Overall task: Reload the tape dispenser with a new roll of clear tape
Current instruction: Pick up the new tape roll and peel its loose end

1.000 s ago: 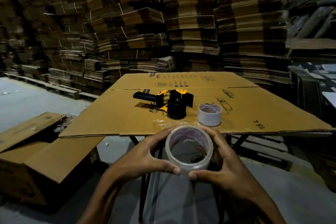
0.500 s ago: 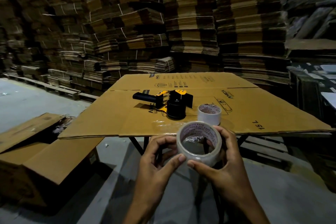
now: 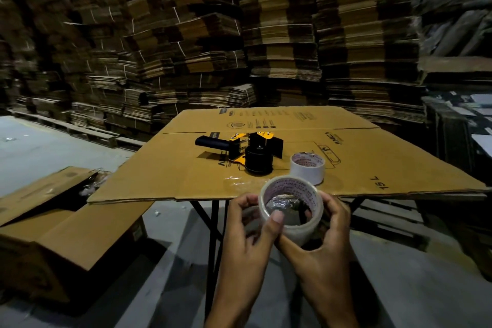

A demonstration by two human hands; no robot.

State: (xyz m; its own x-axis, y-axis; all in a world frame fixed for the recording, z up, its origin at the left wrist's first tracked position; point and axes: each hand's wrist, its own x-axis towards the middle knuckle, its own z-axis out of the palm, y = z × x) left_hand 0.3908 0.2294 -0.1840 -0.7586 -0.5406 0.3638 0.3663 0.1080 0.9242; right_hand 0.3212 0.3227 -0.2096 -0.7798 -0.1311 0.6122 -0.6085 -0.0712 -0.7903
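Observation:
I hold a roll of clear tape in front of the table's near edge, its white printed core facing up. My left hand grips its left side with the thumb on the rim. My right hand wraps the right side and underside. A crumpled clear scrap shows inside the core. The black and yellow tape dispenser lies on its side on the cardboard sheet covering the table, handle pointing left, its black spool hub bare. A second, white-cored roll stands just right of it.
An open brown carton sits on the floor to the left. Tall stacks of flattened cardboard fill the back. Black table legs show below the sheet's front edge. More cardboard and papers pile up at the right.
Both hands have turned and tilted the roll, raising it slightly toward the table edge. My left thumb now rests on the rim. The dispenser and second roll have stayed put.

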